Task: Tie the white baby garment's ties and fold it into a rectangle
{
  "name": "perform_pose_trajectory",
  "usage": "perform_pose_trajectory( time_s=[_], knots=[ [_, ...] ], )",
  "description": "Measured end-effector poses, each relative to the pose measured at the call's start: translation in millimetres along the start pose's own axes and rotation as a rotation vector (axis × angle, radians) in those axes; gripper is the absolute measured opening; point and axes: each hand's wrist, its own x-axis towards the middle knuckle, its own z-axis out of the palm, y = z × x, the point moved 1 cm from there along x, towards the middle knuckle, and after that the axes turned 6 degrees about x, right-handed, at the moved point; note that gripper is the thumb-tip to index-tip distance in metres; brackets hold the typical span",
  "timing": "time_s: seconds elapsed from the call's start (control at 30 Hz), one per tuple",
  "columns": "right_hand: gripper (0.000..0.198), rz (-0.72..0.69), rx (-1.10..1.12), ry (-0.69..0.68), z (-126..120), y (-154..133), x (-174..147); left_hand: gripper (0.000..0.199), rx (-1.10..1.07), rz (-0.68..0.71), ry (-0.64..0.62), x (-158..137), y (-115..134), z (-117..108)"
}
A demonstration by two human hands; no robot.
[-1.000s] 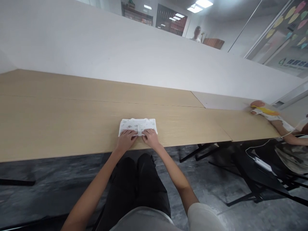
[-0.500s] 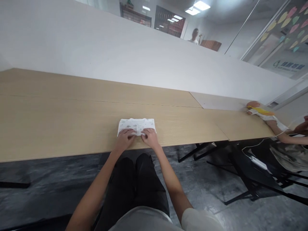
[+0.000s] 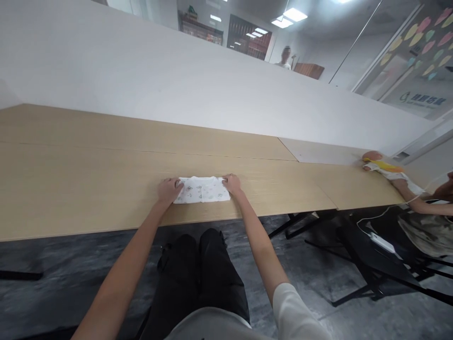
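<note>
A folded white shirt (image 3: pixel 202 190) with small grey prints lies flat on the table near its front edge, its curved neckline on the far side. My left hand (image 3: pixel 169 190) grips the shirt's left end, the thumb on top and the fingers curled round the outer edge. At the far right corner, my right hand (image 3: pixel 232 183) pinches the cloth in the same way. Both hands rest low at the tabletop, and the undersides of the fingers are hidden.
The long wooden table (image 3: pixel 88 179) meets a white wall (image 3: pixel 141 80) at the back. On the right, a doll (image 3: pixel 384 165) with a yellow bib lies beside another person's arm (image 3: pixel 428 206). A black chair (image 3: pixel 368 250) holding a white power strip (image 3: pixel 382 242) stands below.
My hands have moved apart from the middle of the shirt's near edge to its left and right ends. The shirt's front now shows uncovered and stays in about the same place.
</note>
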Motion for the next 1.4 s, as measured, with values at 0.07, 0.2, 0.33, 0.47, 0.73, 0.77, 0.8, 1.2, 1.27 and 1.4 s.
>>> perform_pose_trajectory(
  time_s=[0.07, 0.2, 0.33, 0.47, 0.73, 0.77, 0.8, 1.2, 1.27, 1.4],
  knots=[
    [0.028, 0.004, -0.009, 0.012, 0, -2, -1, 0.032, 0.006, 0.014, 0.011, 1, 3, -3],
    [0.021, -0.045, 0.131, 0.128, -4, -7, -4, 0.02, -0.082, 0.069, 0.042, 4, 10, -18],
    [0.012, -0.039, 0.599, 0.243, -20, -12, -6, 0.02, -0.357, 0.033, 0.073, 8, 15, -40],
    [0.009, -0.034, 1.023, 0.278, -51, -19, -5, 0.025, -0.624, 0.045, 0.186, 14, 23, -75],
    [0.028, -0.373, 1.055, 0.424, -156, -53, -29, 0.038, -0.745, 0.316, 0.566, 14, 50, -183],
    [0.029, -0.414, 1.011, 0.445, -168, -58, -36, 0.039, -0.757, 0.342, 0.596, 12, 52, -195],
    [0.029, -0.445, 0.972, 0.469, -179, -63, -44, 0.041, -0.755, 0.345, 0.628, 9, 53, -206],
    [0.023, -0.304, 0.408, 0.34, -169, -35, -30, 0.044, -0.009, 0.177, 0.299, 17, 39, -188],
    [0.023, -0.188, 0.26, 0.224, -137, -25, -8, 0.043, 0.021, 0.189, 0.174, 35, 31, -145],
    [0.026, -0.01, 0.067, -0.011, -72, -11, 22, 0.045, 0.046, 0.195, 0.127, 42, 23, -62]
  ],
)
